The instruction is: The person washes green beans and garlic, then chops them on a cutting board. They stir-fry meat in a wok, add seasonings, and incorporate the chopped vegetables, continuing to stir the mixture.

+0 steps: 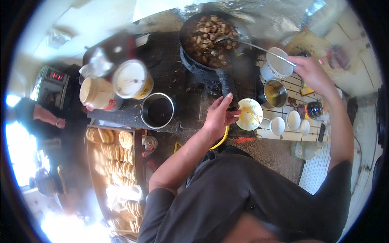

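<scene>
A dark wok [185, 51] of browned food pieces [209, 36] stands on the stove at the top centre. My right hand [304, 68] grips the long metal handle of a ladle [258, 47], whose bowl lies in the food. At the near end of the wok's thick black handle [225, 82] is my left hand [222, 114], with the thumb raised along it and the fingers partly apart; whether it grips the handle is unclear. Just right of that hand sits a patterned bowl [249, 106] with yellow residue and chopsticks [261, 117] across it.
A metal pot of dark liquid [157, 111] and lidded tubs [131, 77] stand left. Right are a white bucket [275, 65], a steel pot of yellowish liquid [275, 93], small white cups [277, 126] and a dark bottle [314, 110]. Flatbreads [118, 153] fill a tray. Another person's arm [47, 115] shows far left.
</scene>
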